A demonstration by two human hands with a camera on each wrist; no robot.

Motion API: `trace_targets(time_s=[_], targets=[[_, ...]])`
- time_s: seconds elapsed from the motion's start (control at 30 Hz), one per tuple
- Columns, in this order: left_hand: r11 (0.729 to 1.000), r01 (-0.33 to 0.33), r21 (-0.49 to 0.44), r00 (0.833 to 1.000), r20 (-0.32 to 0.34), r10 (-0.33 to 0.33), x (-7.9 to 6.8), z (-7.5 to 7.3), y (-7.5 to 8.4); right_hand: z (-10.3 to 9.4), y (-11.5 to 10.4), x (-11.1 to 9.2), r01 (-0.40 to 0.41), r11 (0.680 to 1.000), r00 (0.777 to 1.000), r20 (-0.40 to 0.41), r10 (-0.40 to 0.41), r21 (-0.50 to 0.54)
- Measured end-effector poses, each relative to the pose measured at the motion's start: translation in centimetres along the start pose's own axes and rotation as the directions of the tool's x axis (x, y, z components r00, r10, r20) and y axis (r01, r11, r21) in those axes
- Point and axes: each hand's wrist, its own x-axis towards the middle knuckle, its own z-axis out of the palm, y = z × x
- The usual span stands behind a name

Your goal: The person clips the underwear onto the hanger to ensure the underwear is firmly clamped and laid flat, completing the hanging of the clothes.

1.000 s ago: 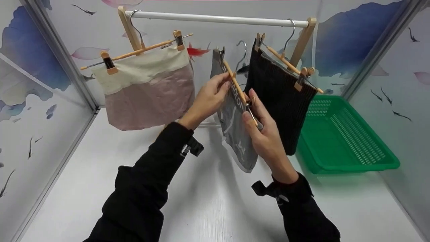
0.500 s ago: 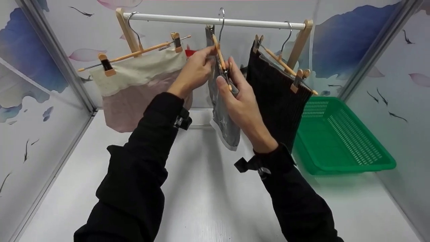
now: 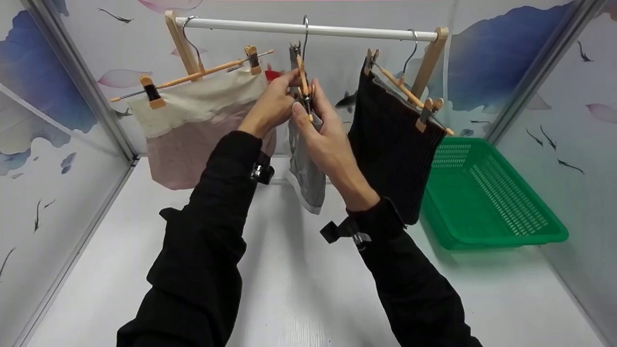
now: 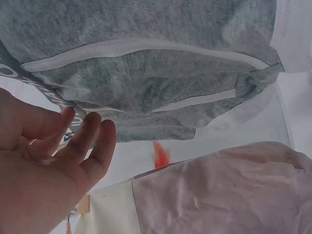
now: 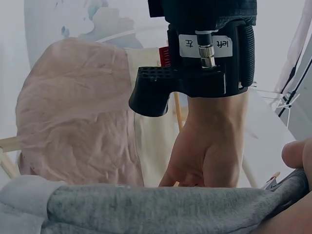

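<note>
Grey boxer briefs [image 3: 308,183] with a lettered waistband, seen large in the left wrist view [image 4: 146,83], hang edge-on from a wooden clip hanger [image 3: 302,72]. Its metal hook reaches over the white rail; whether it bears on the rail I cannot tell. My left hand [image 3: 272,103] pinches the hanger bar near its middle, its fingertips partly hidden. Nearer to me, my right hand [image 3: 332,140] grips the hanger's front end by the clip and waistband, thumb on the left side. In the right wrist view, the grey cloth [image 5: 156,207] covers my left fingers.
The white rail [image 3: 241,25] has wooden end posts. On the left hangs a pink and cream garment [image 3: 207,135]; on the right, a dark ribbed garment [image 3: 390,149]. A green plastic basket [image 3: 501,193] stands at right on the white table [image 3: 289,289]. Printed panels surround it.
Both hands have carried the hanger and boxer briefs up and leftward to the rail. In the last half second the hook has dropped slightly and shifted left. The other garments have barely moved.
</note>
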Motion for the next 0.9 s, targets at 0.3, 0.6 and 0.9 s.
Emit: trace_targets(time_s=[0.3, 0.6, 0.9], targets=[[0.999, -0.043, 0.014, 0.999, 0.02, 0.043, 0.0, 0.1, -0.7, 0.1, 0.4, -0.6, 0.023, 1.0, 1.0, 0.02, -0.023, 0.003], [0.998, -0.062, 0.025, 0.998, 0.01, 0.061, -0.7, 0.0, -2.0, 0.0, 0.6, -1.5, 0.001, 0.994, 0.999, 0.046, 0.004, -0.106], [0.995, -0.094, 0.043, 0.996, 0.01, 0.093, -2.0, 0.1, -2.9, -0.4, 0.8, -2.1, 0.027, 0.998, 0.995, 0.101, -0.021, -0.058]])
